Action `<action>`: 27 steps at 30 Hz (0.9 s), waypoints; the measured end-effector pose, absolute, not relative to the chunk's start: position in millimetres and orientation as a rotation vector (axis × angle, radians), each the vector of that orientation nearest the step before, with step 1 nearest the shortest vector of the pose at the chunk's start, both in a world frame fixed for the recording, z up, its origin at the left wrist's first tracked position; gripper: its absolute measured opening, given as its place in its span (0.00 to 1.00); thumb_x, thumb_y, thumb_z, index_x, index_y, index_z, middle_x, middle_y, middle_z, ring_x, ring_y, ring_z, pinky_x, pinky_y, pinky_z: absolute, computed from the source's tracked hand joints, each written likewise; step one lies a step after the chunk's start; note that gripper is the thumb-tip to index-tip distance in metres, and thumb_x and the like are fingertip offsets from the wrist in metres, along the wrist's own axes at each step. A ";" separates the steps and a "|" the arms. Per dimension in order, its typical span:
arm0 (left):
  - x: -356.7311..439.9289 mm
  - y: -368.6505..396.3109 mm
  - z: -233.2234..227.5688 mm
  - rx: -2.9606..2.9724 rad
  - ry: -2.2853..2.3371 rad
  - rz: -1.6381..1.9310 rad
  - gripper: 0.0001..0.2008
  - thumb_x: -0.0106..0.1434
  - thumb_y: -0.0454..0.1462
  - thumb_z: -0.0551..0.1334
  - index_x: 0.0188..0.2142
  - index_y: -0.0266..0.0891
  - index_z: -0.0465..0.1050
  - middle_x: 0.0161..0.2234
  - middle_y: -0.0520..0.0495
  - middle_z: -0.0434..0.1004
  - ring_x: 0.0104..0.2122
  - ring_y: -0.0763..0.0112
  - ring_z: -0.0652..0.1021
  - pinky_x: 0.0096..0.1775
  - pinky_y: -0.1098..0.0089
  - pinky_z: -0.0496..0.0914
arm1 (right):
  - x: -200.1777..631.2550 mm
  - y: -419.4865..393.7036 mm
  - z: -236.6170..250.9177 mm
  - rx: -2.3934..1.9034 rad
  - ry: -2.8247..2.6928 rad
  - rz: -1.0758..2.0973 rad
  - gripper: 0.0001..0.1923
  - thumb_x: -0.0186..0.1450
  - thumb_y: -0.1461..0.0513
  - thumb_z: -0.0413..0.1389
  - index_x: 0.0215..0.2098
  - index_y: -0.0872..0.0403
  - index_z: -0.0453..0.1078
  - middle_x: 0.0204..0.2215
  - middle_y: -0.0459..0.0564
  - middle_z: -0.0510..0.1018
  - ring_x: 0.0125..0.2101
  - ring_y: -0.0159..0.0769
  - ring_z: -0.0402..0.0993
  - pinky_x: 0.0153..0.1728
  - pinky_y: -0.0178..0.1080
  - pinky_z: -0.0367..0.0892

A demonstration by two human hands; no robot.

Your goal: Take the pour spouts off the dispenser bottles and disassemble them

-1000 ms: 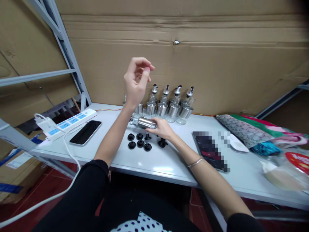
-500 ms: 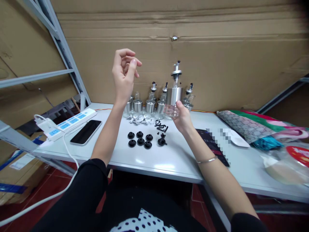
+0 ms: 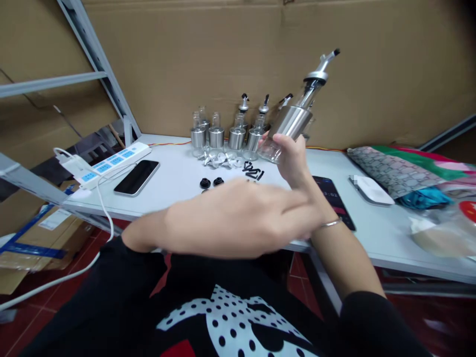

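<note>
My right hand (image 3: 293,161) grips a glass oil bottle (image 3: 293,119) with a steel sleeve and a pour spout, held up and tilted to the right above the white table (image 3: 178,183). My left hand (image 3: 238,220) stretches flat across the foreground, blurred, fingers extended toward my right wrist, holding nothing. It hides most of the black rubber stoppers; two stoppers (image 3: 210,182) show above it. A row of several more bottles (image 3: 226,133) stands at the table's back, some with spouts. Small white and black loose parts (image 3: 232,162) lie in front of them.
A phone (image 3: 137,177) and a white power strip (image 3: 104,168) with a cable lie at the left. Another phone (image 3: 332,198), a white mouse (image 3: 371,190) and patterned cloth (image 3: 401,173) are at the right. A cardboard wall stands behind; a metal shelf frame is at the left.
My right hand lifted the bottle higher and tilted it right. My left hand dropped from head height and swept across in front of me. The view shifted downward.
</note>
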State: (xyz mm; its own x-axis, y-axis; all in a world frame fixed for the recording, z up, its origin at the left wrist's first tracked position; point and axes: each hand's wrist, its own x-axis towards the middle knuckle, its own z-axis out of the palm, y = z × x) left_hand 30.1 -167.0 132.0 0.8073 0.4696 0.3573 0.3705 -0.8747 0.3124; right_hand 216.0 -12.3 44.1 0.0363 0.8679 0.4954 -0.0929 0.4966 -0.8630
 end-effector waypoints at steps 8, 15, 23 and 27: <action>-40.2 -210.9 3.6 2.548 0.983 -0.237 0.19 0.68 0.34 0.49 0.57 0.42 0.63 0.51 0.38 0.71 0.43 0.60 0.78 0.40 0.62 0.72 | 216.6 -8.0 42.0 -0.751 -1.355 0.793 0.19 0.54 0.50 0.61 0.37 0.52 0.69 0.34 0.50 0.77 0.41 0.44 0.76 0.43 0.53 0.73; -21.1 -190.0 -62.2 2.433 1.025 -0.389 0.21 0.69 0.46 0.49 0.50 0.33 0.66 0.46 0.35 0.74 0.44 0.52 0.77 0.40 0.61 0.71 | 213.9 -10.5 43.0 -0.770 -1.376 0.770 0.22 0.50 0.46 0.63 0.36 0.50 0.68 0.34 0.50 0.78 0.39 0.45 0.76 0.42 0.54 0.73; -54.0 -185.1 -74.8 2.235 1.041 -0.360 0.20 0.70 0.46 0.44 0.37 0.39 0.70 0.30 0.46 0.77 0.31 0.63 0.78 0.33 0.69 0.67 | 218.2 -1.9 39.7 -0.793 -1.372 0.743 0.28 0.46 0.40 0.63 0.35 0.47 0.66 0.33 0.49 0.77 0.39 0.48 0.76 0.39 0.53 0.73; -76.4 -159.4 -98.6 2.141 1.307 -0.274 0.15 0.67 0.34 0.46 0.37 0.36 0.72 0.40 0.42 0.77 0.42 0.63 0.76 0.46 0.65 0.68 | 219.4 3.1 35.3 -0.764 -1.376 0.736 0.28 0.45 0.40 0.63 0.34 0.47 0.65 0.33 0.48 0.77 0.38 0.47 0.77 0.38 0.52 0.74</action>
